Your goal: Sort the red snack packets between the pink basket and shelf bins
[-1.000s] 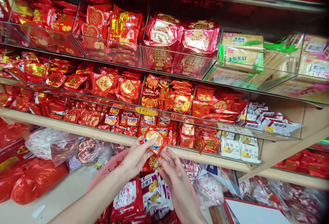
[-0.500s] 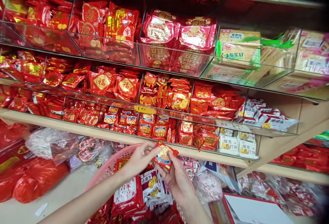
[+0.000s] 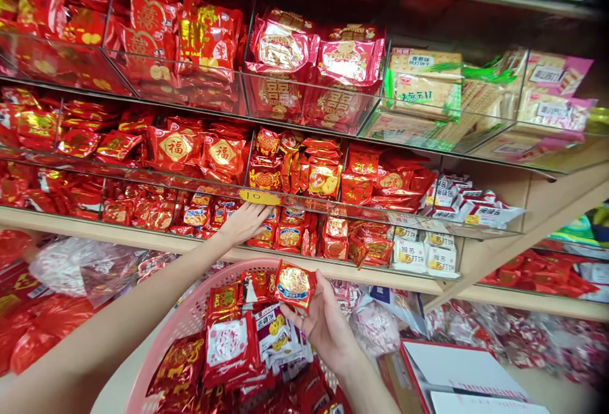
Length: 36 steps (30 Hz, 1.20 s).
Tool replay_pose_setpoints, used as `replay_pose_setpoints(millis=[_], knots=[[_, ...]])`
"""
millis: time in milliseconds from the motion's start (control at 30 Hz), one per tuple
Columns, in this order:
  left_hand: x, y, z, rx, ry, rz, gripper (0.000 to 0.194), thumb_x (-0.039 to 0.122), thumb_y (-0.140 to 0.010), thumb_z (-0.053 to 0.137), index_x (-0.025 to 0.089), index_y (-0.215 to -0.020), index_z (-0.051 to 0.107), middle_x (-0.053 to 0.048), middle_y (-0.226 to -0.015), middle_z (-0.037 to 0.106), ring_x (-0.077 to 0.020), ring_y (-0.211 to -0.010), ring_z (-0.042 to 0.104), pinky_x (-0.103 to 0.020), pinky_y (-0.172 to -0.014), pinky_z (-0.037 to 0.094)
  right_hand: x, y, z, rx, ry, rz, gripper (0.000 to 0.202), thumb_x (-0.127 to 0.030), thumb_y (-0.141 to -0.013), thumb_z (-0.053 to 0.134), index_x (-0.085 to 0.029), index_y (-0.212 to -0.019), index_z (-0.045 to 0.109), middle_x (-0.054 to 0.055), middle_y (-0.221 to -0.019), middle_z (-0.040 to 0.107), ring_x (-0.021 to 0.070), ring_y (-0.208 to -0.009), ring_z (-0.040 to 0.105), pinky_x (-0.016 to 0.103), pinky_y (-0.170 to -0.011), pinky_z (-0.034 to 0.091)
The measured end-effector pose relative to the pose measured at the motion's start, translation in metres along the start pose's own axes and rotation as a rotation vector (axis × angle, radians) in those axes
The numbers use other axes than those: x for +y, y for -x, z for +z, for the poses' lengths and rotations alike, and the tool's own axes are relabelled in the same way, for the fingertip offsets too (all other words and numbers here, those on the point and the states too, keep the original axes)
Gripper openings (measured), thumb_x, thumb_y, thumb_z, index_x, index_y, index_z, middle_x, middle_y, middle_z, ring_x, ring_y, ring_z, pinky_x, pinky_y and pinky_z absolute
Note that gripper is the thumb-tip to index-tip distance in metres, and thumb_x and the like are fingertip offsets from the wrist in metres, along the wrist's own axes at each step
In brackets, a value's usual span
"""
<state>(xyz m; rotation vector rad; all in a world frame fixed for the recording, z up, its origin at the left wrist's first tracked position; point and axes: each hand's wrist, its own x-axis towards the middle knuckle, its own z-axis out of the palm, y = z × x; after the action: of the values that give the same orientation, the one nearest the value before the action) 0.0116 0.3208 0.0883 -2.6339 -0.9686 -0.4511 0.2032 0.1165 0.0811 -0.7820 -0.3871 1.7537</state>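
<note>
My right hand (image 3: 328,319) grips a small red biscuit packet (image 3: 295,286) by its right side, with the printed face turned up. It is above the right part of a pink plastic basket (image 3: 157,344) full of snack packets. My left hand (image 3: 245,222) reaches to the bottom shelf row with its fingers stretched out. Its fingertips are over red packets with blue labels (image 3: 291,236), just below the yellow tag (image 3: 259,196) marked 10. Whether they touch a packet I cannot tell. Inside the basket lie a red and white packet (image 3: 228,341) and white and purple packets (image 3: 276,331).
Clear shelf dividers (image 3: 245,94) separate rows of red packets, green cracker packs (image 3: 423,84) and white biscuit packs (image 3: 412,255). Plastic bags (image 3: 85,268) lie under the shelf. A white box with red edges (image 3: 461,369) stands at the lower right.
My left hand has let go of the red biscuit packet and moved up and left to the shelf. My right hand keeps the packet. The view has shifted slightly, showing more of the basket.
</note>
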Motion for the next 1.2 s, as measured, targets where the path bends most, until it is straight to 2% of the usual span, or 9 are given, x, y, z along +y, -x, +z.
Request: replay_pose_setpoints(millis=[100,233,667,867,1033,1200], knots=[[-0.008,-0.002,0.006,-0.019,-0.055,-0.014,0.051,0.033,-0.092,0.046,0.009,-0.136,0.038,-0.023,-0.130,0.049,-0.0328,-0.123,0.043,-0.045,-0.104,0.026,0.002,0.002,-0.001,-0.012,-0.007,0.007,0.038,-0.052,-0.085,0.050,-0.026,-0.110,0.061,0.000,-0.115,0.069,0.0164,-0.100,0.064,0.035,-0.088,0.051],[-0.015,-0.003,0.008,-0.037,-0.100,-0.004,0.053,0.039,-0.090,0.049,0.009,-0.133,0.041,-0.022,-0.127,0.053,-0.0304,-0.121,0.046,-0.040,-0.102,0.028,0.004,0.002,-0.002,0.003,-0.007,0.031,0.039,-0.050,-0.084,0.052,-0.024,-0.112,0.061,0.002,-0.111,0.070,0.0175,-0.095,0.065,0.037,-0.086,0.052],[-0.018,-0.004,0.017,-0.012,-0.140,-0.015,0.047,0.036,-0.094,0.040,0.013,-0.135,0.038,-0.020,-0.126,0.053,-0.0292,-0.118,0.047,-0.040,-0.099,0.030,0.015,-0.002,-0.006,0.026,-0.025,0.038,0.029,-0.046,-0.083,0.057,-0.032,-0.108,0.061,-0.005,-0.110,0.070,0.0155,-0.088,0.067,0.038,-0.083,0.053],[-0.014,-0.002,0.010,0.025,-0.122,0.020,0.049,0.038,-0.094,0.040,0.011,-0.135,0.039,-0.022,-0.128,0.051,-0.0313,-0.120,0.046,-0.044,-0.101,0.030,0.017,-0.005,-0.004,0.017,0.000,0.061,0.037,-0.048,-0.084,0.053,-0.024,-0.111,0.061,0.000,-0.098,0.073,0.0144,-0.082,0.066,0.034,-0.081,0.053],[-0.007,0.010,0.001,0.030,-0.086,0.075,0.055,0.039,-0.092,0.044,0.014,-0.140,0.033,-0.019,-0.130,0.049,-0.0300,-0.123,0.043,-0.045,-0.105,0.027,0.019,-0.007,-0.003,0.038,0.022,0.067,0.038,-0.050,-0.083,0.054,-0.024,-0.111,0.060,0.002,-0.099,0.073,0.0165,-0.080,0.067,0.038,-0.081,0.052],[0.011,0.037,-0.007,0.029,-0.019,0.097,0.059,0.043,-0.090,0.048,0.013,-0.139,0.034,-0.018,-0.127,0.051,-0.0291,-0.124,0.042,-0.049,-0.109,0.023,0.022,-0.008,-0.002,0.040,0.024,0.092,0.042,-0.052,-0.082,0.054,-0.025,-0.113,0.058,0.003,-0.102,0.072,0.0174,-0.085,0.066,0.041,-0.083,0.052]])
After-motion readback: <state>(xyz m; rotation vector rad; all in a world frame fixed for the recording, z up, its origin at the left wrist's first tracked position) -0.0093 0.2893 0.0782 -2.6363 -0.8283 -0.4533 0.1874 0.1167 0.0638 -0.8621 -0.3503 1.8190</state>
